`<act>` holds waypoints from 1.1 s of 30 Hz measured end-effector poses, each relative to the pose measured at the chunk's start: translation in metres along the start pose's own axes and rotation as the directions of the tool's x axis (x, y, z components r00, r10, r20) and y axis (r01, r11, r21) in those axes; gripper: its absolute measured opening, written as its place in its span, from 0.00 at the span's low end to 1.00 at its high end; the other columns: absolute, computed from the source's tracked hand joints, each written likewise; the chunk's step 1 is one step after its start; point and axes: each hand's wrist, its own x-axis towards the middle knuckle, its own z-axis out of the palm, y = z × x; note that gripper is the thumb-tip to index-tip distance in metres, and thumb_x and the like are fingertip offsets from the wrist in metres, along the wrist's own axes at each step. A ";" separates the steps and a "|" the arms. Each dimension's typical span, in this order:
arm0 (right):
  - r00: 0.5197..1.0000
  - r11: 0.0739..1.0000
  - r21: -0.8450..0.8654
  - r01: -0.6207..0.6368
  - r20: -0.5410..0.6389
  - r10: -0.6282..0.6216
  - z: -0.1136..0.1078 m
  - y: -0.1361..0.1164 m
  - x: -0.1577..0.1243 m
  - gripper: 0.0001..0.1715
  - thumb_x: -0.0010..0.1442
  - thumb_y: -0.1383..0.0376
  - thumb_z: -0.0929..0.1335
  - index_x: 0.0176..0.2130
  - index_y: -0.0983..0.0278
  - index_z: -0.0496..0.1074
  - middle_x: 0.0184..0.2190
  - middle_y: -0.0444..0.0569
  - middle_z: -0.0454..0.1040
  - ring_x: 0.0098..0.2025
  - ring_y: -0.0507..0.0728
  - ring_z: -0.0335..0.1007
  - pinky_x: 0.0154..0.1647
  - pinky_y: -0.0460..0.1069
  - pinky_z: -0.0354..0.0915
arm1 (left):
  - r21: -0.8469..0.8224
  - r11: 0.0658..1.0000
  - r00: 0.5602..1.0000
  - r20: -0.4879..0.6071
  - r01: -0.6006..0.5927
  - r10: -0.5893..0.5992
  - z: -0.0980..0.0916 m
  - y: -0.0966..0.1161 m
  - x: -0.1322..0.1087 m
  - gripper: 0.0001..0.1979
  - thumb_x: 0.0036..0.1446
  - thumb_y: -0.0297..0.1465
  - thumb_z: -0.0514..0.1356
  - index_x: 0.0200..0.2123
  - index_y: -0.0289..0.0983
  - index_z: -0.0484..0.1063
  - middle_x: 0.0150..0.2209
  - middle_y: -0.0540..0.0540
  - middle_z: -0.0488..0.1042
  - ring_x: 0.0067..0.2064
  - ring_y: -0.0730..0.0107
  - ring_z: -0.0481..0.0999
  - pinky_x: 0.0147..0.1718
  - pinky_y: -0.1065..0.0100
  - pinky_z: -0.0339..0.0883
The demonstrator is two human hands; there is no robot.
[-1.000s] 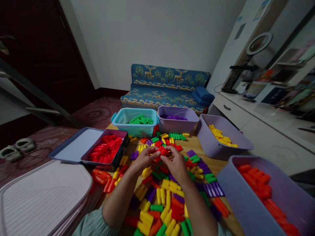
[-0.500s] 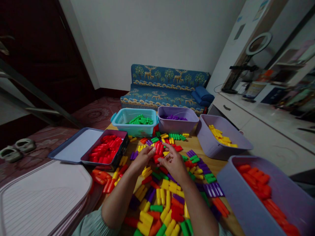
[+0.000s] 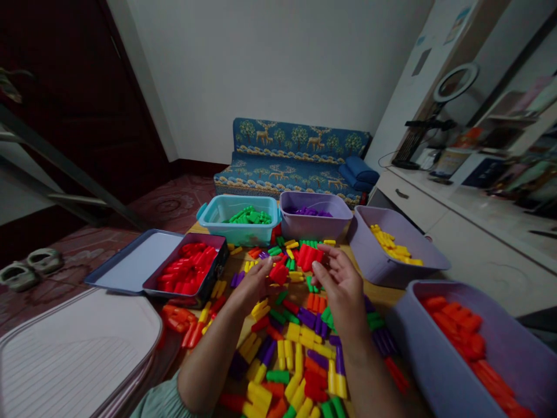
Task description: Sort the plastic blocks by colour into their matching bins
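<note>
Over the middle of a wooden table, my left hand (image 3: 256,282) is closed on a red plastic building block (image 3: 279,271), pinched at its near end. To the right, my right hand (image 3: 342,276) grips another red block (image 3: 308,256) made of several joined tubes, between thumb and fingers. The two red blocks are apart from each other. Below and around both hands lie loose tube-shaped blocks in yellow (image 3: 300,333), green, purple, orange and red. My forearms cover part of the pile.
An open tin (image 3: 225,255) of red blocks stands at left. A turquoise bin (image 3: 237,235) with green blocks and a purple bin (image 3: 315,225) with purple ones stand at the back. Lilac bins at right hold yellow (image 3: 369,264) and orange-red blocks (image 3: 404,325). A white folded board (image 3: 78,348) lies front left.
The hands were close together around red blocks; now they are apart, each with a red block. My right hand has moved right and turned.
</note>
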 end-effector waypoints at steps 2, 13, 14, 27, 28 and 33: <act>0.998 0.995 0.095 0.021 0.051 -0.026 0.000 -0.012 -0.005 0.20 0.55 0.58 0.69 0.47 0.61 0.67 0.35 0.48 0.74 0.27 0.51 0.67 0.25 0.46 0.66 | -0.074 0.997 0.999 0.031 0.020 -0.018 0.000 0.000 0.001 0.27 0.58 0.49 0.54 0.52 0.36 0.66 0.41 0.37 0.75 0.39 0.60 0.79 0.36 0.61 0.74; 0.945 0.975 -0.056 -0.214 0.240 0.221 0.010 0.063 0.005 0.14 0.49 0.63 0.69 0.38 0.63 0.68 0.22 0.39 0.67 0.19 0.48 0.63 0.17 0.43 0.61 | -0.120 0.991 0.985 0.171 0.059 -0.038 0.007 0.009 -0.008 0.30 0.55 0.52 0.55 0.53 0.36 0.68 0.43 0.37 0.74 0.39 0.64 0.76 0.37 0.64 0.72; 0.947 0.977 -0.057 -0.205 0.240 0.213 0.010 0.064 0.005 0.14 0.49 0.64 0.69 0.38 0.63 0.68 0.23 0.39 0.68 0.20 0.48 0.64 0.18 0.43 0.62 | -0.096 0.995 0.985 0.171 0.037 -0.020 0.008 0.009 -0.010 0.29 0.55 0.49 0.58 0.53 0.36 0.68 0.43 0.37 0.74 0.40 0.64 0.76 0.37 0.65 0.71; 0.954 0.971 -0.050 -0.235 0.179 0.240 0.012 0.062 0.004 0.16 0.49 0.62 0.69 0.39 0.62 0.68 0.25 0.42 0.72 0.23 0.52 0.68 0.22 0.46 0.65 | 0.024 0.996 0.983 0.163 -0.089 0.084 0.007 0.007 -0.011 0.32 0.45 0.33 0.69 0.54 0.39 0.66 0.42 0.41 0.76 0.38 0.66 0.77 0.39 0.68 0.67; 0.954 0.971 -0.044 -0.236 0.182 0.240 0.012 0.060 0.004 0.18 0.48 0.61 0.70 0.41 0.62 0.68 0.28 0.44 0.73 0.24 0.53 0.69 0.22 0.47 0.66 | 0.015 0.994 0.979 0.176 -0.108 0.103 0.006 0.007 -0.010 0.31 0.46 0.33 0.69 0.54 0.39 0.67 0.44 0.41 0.76 0.41 0.65 0.76 0.41 0.67 0.67; 0.959 0.980 -0.016 -0.201 0.200 0.200 0.012 0.056 0.004 0.23 0.50 0.61 0.71 0.47 0.61 0.68 0.36 0.47 0.74 0.28 0.53 0.70 0.27 0.47 0.67 | -0.012 0.987 0.961 0.223 -0.162 0.161 0.005 0.006 -0.010 0.28 0.50 0.33 0.67 0.55 0.40 0.67 0.51 0.39 0.72 0.48 0.60 0.74 0.47 0.64 0.65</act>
